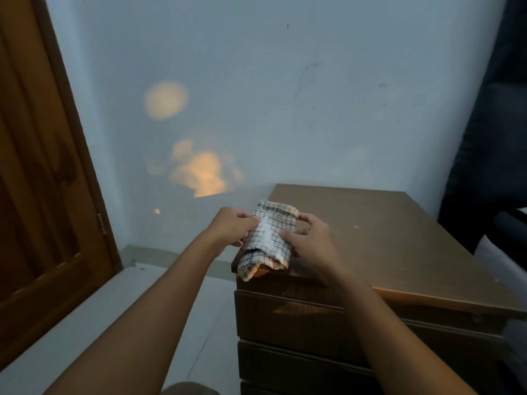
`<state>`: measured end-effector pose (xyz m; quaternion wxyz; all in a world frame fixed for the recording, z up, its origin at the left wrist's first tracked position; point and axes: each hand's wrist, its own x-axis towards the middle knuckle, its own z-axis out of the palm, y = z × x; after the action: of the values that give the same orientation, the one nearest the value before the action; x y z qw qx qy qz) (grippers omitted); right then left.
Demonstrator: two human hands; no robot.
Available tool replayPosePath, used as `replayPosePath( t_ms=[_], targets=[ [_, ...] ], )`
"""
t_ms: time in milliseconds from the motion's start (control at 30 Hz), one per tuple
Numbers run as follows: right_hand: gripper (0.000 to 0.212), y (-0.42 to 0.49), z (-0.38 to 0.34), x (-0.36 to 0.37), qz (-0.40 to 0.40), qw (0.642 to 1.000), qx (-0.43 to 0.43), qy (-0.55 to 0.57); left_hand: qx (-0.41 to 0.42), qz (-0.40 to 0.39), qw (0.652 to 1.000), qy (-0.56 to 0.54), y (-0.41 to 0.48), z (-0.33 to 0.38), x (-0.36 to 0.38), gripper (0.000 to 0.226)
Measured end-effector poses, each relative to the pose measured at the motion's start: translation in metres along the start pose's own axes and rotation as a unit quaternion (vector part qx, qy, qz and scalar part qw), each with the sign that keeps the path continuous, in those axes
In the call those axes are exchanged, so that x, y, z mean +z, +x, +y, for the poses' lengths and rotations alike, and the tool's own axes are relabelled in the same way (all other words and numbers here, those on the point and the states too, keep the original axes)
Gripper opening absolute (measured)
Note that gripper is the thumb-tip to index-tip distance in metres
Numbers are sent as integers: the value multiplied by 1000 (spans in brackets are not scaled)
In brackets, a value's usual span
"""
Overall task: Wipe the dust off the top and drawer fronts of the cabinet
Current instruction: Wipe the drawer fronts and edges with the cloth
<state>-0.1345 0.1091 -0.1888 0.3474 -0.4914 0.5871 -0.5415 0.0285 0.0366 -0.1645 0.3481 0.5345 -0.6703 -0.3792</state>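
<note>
Checked cloth (266, 240), folded: lower centre of frame, over the near-left corner of the cabinet top (385, 238), long axis running from that corner toward the wall. Left hand (232, 226) pinches its left edge, right hand (306, 238) grips its right edge. Unwiped top extends right of the cloth, nearer the right hand; drawer fronts (299, 323) directly below.

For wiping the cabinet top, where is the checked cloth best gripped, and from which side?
Judging by its pose, grip the checked cloth from above, palm flat across its folded middle. It is bunched at the cabinet top's front-left corner, one end drooping over the edge, so an end grip might unfold it.
</note>
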Motion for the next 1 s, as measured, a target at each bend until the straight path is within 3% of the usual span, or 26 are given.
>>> replayPosePath(
  t_ms=[133,267,467,600,1000],
  targets=[
    [52,10,5,7,19,992,-21,-122,15,35,997,71,21,-12,7,32],
    [48,7,9,3,36,969,-72,-234,63,21,988,136,17,-17,3,33],
    [15,4,24,-8,-57,953,-102,-280,138,-62,959,241,-5,-30,-8,30],
    [17,1,28,-8,-51,945,-124,-299,158,-60,950,262,-12,-38,-4,39],
    [38,-6,25,-8,-43,917,-138,-371,162,58,956,236,-15,-44,23,40]
  ],
)
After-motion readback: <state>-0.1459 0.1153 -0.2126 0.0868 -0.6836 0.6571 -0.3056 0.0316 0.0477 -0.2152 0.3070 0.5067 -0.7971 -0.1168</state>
